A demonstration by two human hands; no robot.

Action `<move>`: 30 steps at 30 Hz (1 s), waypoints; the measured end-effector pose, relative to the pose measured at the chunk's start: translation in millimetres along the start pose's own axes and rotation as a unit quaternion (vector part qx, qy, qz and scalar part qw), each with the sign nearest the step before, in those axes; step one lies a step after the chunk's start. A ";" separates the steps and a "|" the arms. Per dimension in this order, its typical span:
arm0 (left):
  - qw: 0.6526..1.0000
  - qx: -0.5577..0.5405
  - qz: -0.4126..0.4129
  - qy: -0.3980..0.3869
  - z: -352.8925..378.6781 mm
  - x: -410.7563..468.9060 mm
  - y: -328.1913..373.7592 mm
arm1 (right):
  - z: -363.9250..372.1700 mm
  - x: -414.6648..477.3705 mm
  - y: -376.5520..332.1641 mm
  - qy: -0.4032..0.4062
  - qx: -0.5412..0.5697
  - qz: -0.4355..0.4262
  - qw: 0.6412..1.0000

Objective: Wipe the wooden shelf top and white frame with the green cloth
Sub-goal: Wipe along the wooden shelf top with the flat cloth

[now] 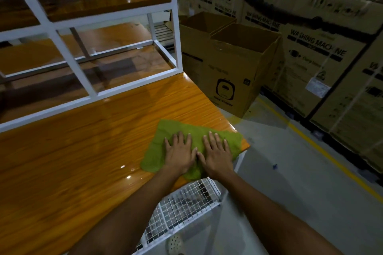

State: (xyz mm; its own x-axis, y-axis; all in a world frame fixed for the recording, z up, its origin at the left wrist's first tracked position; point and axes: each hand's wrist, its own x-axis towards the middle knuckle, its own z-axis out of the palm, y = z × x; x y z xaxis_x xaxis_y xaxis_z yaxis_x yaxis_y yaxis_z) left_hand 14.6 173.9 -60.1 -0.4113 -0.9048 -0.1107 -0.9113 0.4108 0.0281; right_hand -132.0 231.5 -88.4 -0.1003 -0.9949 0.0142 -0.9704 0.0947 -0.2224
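The green cloth (165, 130) lies spread on the glossy wooden shelf top (83, 151), close to its right corner. My left hand (180, 153) and my right hand (217, 151) rest flat on the cloth side by side, fingers apart and pointing away from me, thumbs almost touching. Neither hand grips the cloth. The white frame (72, 64) of square metal tubes rises from the back of the top and carries higher wooden shelves (107, 0). Part of the cloth hangs slightly over the right edge.
A white wire-mesh panel (186, 207) sits below the shelf's near edge. Two open cardboard boxes (234, 72) stand on the grey floor to the right. Stacked washing machine cartons (310, 27) line the far wall behind a yellow floor line (323, 151).
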 end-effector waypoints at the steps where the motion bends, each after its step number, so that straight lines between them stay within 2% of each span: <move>1: 1.000 0.000 0.017 0.002 -1.4 4.7 1.2 | -0.6 0.0 5.0 0.002 0.000 0.007 1.000; 6: 0.997 -0.048 0.067 0.008 6.6 33.7 -1.9 | -0.8 14.7 21.0 0.014 -0.006 0.056 0.998; 15: 0.989 -0.099 0.087 0.073 10.1 105.3 -22.4 | -6.8 86.0 25.6 0.001 -0.021 0.075 0.997; 24: 0.992 -0.095 0.045 0.069 -2.1 194.5 -80.2 | -1.0 202.8 -10.5 -0.004 -0.005 0.080 0.997; 30: 0.995 -0.076 -0.006 0.063 -3.4 209.1 -124.7 | 6.3 246.2 -49.9 -0.026 -0.018 0.049 0.998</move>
State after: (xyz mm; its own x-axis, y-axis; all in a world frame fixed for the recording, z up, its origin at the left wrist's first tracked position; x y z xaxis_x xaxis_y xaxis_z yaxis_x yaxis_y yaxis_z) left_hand 42.1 -66.9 -83.3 -0.3917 -0.9200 0.0127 -0.9046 0.3876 0.1777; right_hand -106.9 -18.4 -79.9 -0.1843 -0.9813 -0.0565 -0.9638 0.1917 -0.1854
